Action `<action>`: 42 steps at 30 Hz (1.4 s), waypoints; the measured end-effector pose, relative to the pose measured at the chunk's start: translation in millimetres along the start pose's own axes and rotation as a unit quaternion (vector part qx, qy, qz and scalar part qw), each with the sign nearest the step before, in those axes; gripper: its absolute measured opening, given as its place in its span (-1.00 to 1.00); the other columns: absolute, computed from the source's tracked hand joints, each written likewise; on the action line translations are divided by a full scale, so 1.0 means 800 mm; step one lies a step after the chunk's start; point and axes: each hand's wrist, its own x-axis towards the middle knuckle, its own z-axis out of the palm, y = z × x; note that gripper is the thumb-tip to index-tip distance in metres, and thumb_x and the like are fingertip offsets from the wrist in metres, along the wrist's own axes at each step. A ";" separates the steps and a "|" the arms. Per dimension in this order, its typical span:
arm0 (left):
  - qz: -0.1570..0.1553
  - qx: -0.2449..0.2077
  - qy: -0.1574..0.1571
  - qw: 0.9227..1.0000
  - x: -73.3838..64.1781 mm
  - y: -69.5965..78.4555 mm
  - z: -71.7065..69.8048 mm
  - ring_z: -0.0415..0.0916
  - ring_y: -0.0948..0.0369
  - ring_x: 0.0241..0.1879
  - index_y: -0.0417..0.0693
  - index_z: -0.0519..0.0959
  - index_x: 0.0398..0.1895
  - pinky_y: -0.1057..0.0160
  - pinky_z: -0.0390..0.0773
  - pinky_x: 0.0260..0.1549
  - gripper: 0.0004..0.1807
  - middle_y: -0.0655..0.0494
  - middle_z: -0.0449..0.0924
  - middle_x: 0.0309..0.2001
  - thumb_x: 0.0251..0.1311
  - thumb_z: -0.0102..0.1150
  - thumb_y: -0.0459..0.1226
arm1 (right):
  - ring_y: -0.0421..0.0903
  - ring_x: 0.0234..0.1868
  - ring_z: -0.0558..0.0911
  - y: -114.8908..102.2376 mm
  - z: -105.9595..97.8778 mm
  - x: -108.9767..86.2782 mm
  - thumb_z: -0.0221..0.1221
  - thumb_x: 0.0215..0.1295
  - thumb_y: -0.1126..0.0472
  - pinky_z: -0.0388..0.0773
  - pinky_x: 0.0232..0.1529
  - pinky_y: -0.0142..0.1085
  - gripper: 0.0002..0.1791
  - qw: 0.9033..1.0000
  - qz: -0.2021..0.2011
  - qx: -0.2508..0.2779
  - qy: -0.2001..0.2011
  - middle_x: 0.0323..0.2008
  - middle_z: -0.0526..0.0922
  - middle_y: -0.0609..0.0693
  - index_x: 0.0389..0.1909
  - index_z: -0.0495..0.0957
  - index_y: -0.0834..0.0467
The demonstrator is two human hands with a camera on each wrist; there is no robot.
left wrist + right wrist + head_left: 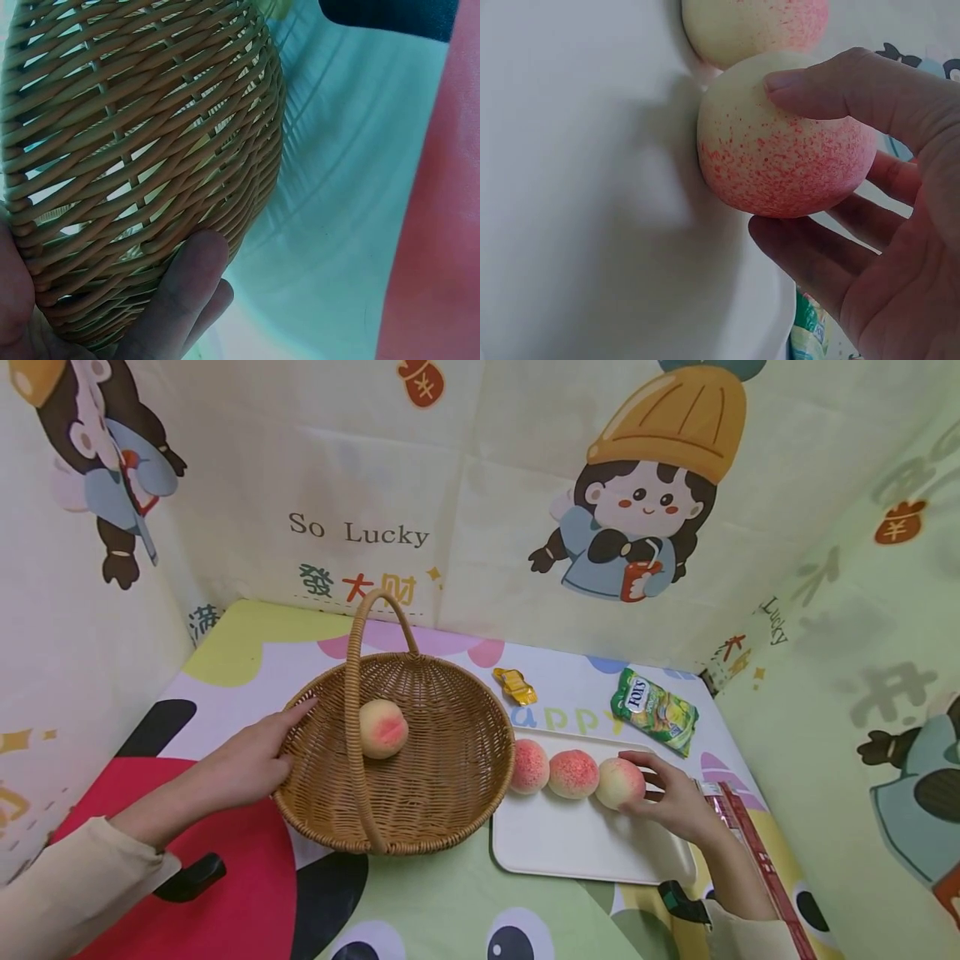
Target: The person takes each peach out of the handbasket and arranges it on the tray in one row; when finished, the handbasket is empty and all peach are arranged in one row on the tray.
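Note:
A brown wicker basket (442,752) with a tall arched handle stands on the table, and one pale peach (384,728) with a pink blush lies inside it. My left hand (255,756) holds the basket's left rim; in the left wrist view its fingers (184,285) lie against the outer weave. To the right, three peaches sit in a row on a white tray (577,852). My right hand (675,797) grips the rightmost peach (621,783), thumb on one side and fingers on the other in the right wrist view. Beside it are the middle peach (573,774) and the left peach (529,767).
Behind the tray lie a small yellow wrapped candy (515,686) and a green candy bag (655,710). A dark red patterned strip (757,852) runs along the table's right side. Printed cloth walls (480,485) enclose the table at the back and sides.

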 end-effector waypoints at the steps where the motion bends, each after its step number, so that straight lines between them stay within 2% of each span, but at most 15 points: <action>1: 0.002 0.002 0.001 1.000 0.000 0.000 0.000 0.34 -0.30 0.17 -0.49 0.01 0.52 -0.04 0.54 -0.16 -0.18 -0.58 0.18 0.35 0.14 -0.01 -0.54 | 0.35 0.22 0.50 0.000 0.000 0.000 0.50 0.07 0.30 0.57 0.08 0.00 -0.19 1.000 -0.006 -0.001 -0.003 0.27 0.46 0.30 0.36 0.38 0.30; 5: 0.002 0.005 0.001 1.000 0.001 0.001 0.001 0.30 -0.34 0.24 -0.48 0.01 0.53 -0.14 0.52 -0.07 -0.18 -0.57 0.16 0.37 0.15 -0.01 -0.54 | 0.38 0.28 0.42 -0.011 -0.004 0.002 0.52 0.04 0.26 0.45 0.17 0.18 -0.10 1.000 -0.024 -0.019 -0.005 0.31 0.41 0.35 0.39 0.31 0.34; 8: 0.001 0.005 0.001 1.000 0.002 0.003 0.001 0.25 -0.37 0.28 -0.48 0.01 0.53 -0.23 0.48 0.02 -0.18 -0.57 0.15 0.37 0.16 -0.01 -0.54 | 0.34 0.37 0.31 -0.033 -0.008 0.010 0.52 0.06 0.20 0.31 0.24 0.29 -0.07 0.998 -0.043 -0.042 0.014 0.38 0.35 0.32 0.43 0.28 0.29; 12: 0.000 0.006 0.001 1.000 0.002 0.004 0.000 0.24 -0.37 0.29 -0.47 0.01 0.53 -0.27 0.45 0.05 -0.19 -0.57 0.16 0.37 0.17 -0.01 -0.53 | 0.20 0.43 0.28 -0.087 0.000 0.029 0.48 0.14 0.20 0.26 0.30 0.24 -0.15 0.993 -0.094 -0.042 0.052 0.42 0.35 0.14 0.45 0.32 0.14; 15: -0.002 0.006 0.002 1.000 0.001 0.004 0.000 0.25 -0.37 0.28 -0.46 0.00 0.54 -0.26 0.47 0.03 -0.19 -0.57 0.16 0.37 0.19 -0.01 -0.52 | 0.07 0.41 0.33 -0.137 0.018 0.046 0.46 0.15 0.27 0.31 0.32 0.12 -0.21 0.986 -0.152 -0.020 0.067 0.38 0.40 0.01 0.42 0.37 0.05; 17: -0.004 0.006 0.002 1.000 0.001 0.004 0.000 0.24 -0.38 0.29 -0.46 -0.01 0.54 -0.27 0.47 0.04 -0.19 -0.57 0.15 0.37 0.19 -0.01 -0.52 | -0.02 0.39 0.35 -0.169 0.035 0.056 0.45 0.16 0.27 0.34 0.33 0.05 -0.23 0.980 -0.189 -0.004 0.063 0.36 0.42 -0.06 0.40 0.39 -0.01; 22: -0.002 0.005 0.001 1.000 0.002 0.005 -0.001 0.23 -0.37 0.31 -0.45 -0.01 0.54 -0.26 0.45 0.06 -0.18 -0.56 0.14 0.39 0.18 -0.02 -0.51 | -0.14 0.37 0.36 -0.233 0.082 0.079 0.45 0.19 0.14 0.37 0.30 0.02 -0.23 0.968 -0.252 -0.001 0.007 0.36 0.41 -0.15 0.42 0.38 -0.05; 25: -0.001 0.006 0.002 1.000 0.002 0.006 -0.001 0.25 -0.35 0.29 -0.45 0.00 0.54 -0.20 0.48 0.02 -0.18 -0.56 0.15 0.39 0.18 -0.02 -0.51 | -0.16 0.38 0.34 -0.255 0.109 0.093 0.41 0.22 0.06 0.36 0.30 0.00 -0.23 0.961 -0.274 -0.038 -0.026 0.38 0.38 -0.13 0.44 0.35 -0.01; 31: -0.008 -0.003 -0.001 1.000 0.001 0.008 0.000 0.35 -0.36 0.21 -0.46 -0.01 0.54 -0.09 0.63 -0.16 -0.18 -0.59 0.14 0.37 0.18 -0.02 -0.53 | -0.18 0.42 0.28 -0.268 0.158 0.122 0.35 0.28 0.00 0.27 0.37 -0.12 -0.24 0.948 -0.277 -0.125 -0.092 0.44 0.30 -0.04 0.47 0.31 0.01; 35: -0.007 -0.003 0.003 1.000 -0.001 0.007 0.001 0.36 -0.37 0.21 -0.46 0.00 0.53 -0.13 0.63 -0.15 -0.19 -0.60 0.15 0.36 0.18 0.00 -0.53 | -0.11 0.47 0.24 -0.272 0.183 0.134 0.36 0.27 0.00 0.28 0.37 -0.13 -0.18 0.940 -0.267 -0.166 -0.131 0.51 0.20 0.02 0.51 0.25 0.02; 37: -0.007 -0.003 0.004 1.000 -0.001 0.007 0.001 0.36 -0.36 0.21 -0.46 0.00 0.53 -0.13 0.63 -0.14 -0.19 -0.60 0.16 0.36 0.18 0.00 -0.53 | -0.08 0.50 0.20 -0.274 0.193 0.138 0.37 0.26 -0.02 0.27 0.38 -0.13 -0.11 0.932 -0.269 -0.195 -0.146 0.55 0.12 0.03 0.55 0.18 0.02; 42: -0.005 -0.002 0.007 1.000 -0.001 0.006 0.001 0.39 -0.32 0.19 -0.45 0.01 0.54 -0.06 0.63 -0.17 -0.19 -0.58 0.17 0.36 0.18 0.00 -0.52 | -0.08 0.56 0.03 -0.279 0.212 0.142 0.37 0.25 -0.05 0.17 0.42 -0.20 0.08 0.901 -0.280 -0.270 -0.193 0.63 -0.14 0.00 0.64 -0.07 -0.01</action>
